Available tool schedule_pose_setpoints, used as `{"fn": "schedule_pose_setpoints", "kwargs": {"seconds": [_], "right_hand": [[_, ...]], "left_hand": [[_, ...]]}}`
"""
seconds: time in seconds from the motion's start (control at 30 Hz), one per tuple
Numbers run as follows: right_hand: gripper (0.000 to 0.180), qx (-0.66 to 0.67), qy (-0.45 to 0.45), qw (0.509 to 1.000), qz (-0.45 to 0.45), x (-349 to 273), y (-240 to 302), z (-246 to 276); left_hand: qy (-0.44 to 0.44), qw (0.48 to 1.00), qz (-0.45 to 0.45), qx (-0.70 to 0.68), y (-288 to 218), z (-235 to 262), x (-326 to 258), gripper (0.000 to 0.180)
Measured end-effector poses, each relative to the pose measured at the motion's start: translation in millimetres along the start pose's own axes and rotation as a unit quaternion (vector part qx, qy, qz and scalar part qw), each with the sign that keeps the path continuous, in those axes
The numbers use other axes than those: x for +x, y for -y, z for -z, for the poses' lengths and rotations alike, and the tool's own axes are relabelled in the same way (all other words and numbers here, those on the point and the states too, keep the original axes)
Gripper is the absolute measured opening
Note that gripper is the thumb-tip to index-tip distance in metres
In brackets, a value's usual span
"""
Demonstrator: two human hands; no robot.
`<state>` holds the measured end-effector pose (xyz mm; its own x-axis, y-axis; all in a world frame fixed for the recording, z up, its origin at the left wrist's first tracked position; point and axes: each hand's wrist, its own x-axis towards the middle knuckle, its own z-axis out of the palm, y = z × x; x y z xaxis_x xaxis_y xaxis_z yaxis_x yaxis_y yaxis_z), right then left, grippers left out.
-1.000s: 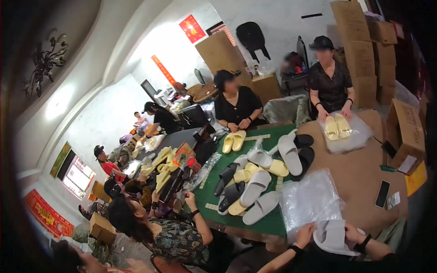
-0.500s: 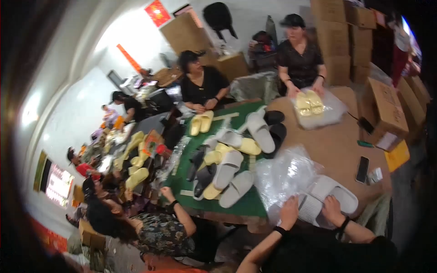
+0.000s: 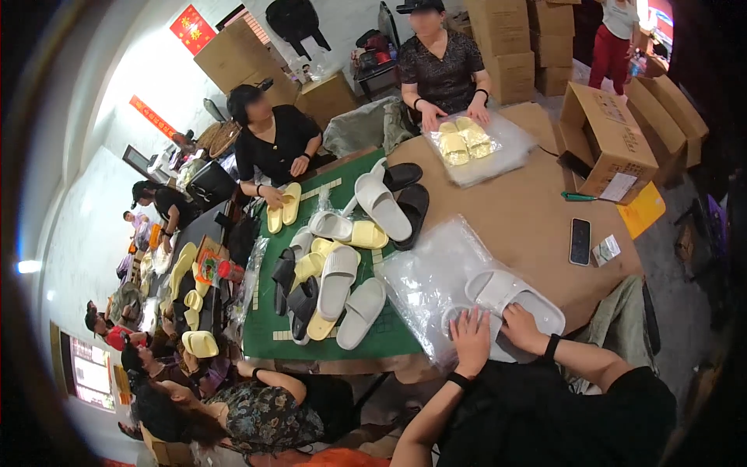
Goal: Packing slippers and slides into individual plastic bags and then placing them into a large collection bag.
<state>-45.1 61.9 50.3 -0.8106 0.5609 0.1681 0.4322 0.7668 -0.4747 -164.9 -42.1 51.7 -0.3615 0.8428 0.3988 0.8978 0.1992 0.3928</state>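
Observation:
A pair of light grey slippers [image 3: 537, 302] lies at the near right of the table, partly on clear plastic bags [image 3: 432, 276]. My left hand [image 3: 471, 342] rests on the nearer slipper, palm down with fingers spread. My right hand [image 3: 523, 327] is closed at the near edge of the farther slipper, its fingers bent and partly hidden. The nearer slipper is mostly covered by my hands and forearms. To the left, several grey, black and yellow slippers [image 3: 339, 272] lie heaped on a green mat [image 3: 389, 331].
Across the table a person handles bagged yellow slippers [image 3: 465, 142]; another touches a yellow pair [image 3: 285, 207] at the mat's far left. A phone [image 3: 580, 241], a card [image 3: 607, 250], a green-handled tool [image 3: 580, 197] and an open carton [image 3: 611, 144] stand or lie to the right.
The view has swung, shifting the scene leftward. My left hand now lies spread over the nearer slipper, and my right is nearer to it. The person at far left has reached onto the yellow pair.

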Motion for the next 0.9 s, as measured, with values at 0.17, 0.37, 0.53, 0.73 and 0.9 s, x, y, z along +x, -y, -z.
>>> {"fn": "schedule_pose_setpoints", "kwargs": {"seconds": [0.17, 0.37, 0.53, 0.73, 0.9], "right_hand": [[0.021, 0.087, -0.091, 0.991, -0.034, 17, -10, -30], [0.022, 0.185, -0.167, 0.964, -0.096, 42, -9, -34], [0.028, 0.121, -0.240, 0.960, -0.079, 45, -24, -43], [0.031, 0.158, -0.216, 0.961, -0.075, 70, -22, -37], [0.030, 0.139, -0.180, 0.967, -0.112, 79, -16, -28]], "left_hand": [[0.004, 1.000, -0.017, 0.021, -11, 15, 11, 0.036], [-0.034, 0.998, -0.049, 0.024, -18, 27, 24, 0.036], [-0.026, 0.997, -0.061, 0.041, -25, 24, 20, 0.039], [-0.023, 0.996, -0.084, -0.020, -50, 27, 24, 0.042], [0.019, 0.991, -0.097, -0.090, -60, 33, 29, 0.042]]}}
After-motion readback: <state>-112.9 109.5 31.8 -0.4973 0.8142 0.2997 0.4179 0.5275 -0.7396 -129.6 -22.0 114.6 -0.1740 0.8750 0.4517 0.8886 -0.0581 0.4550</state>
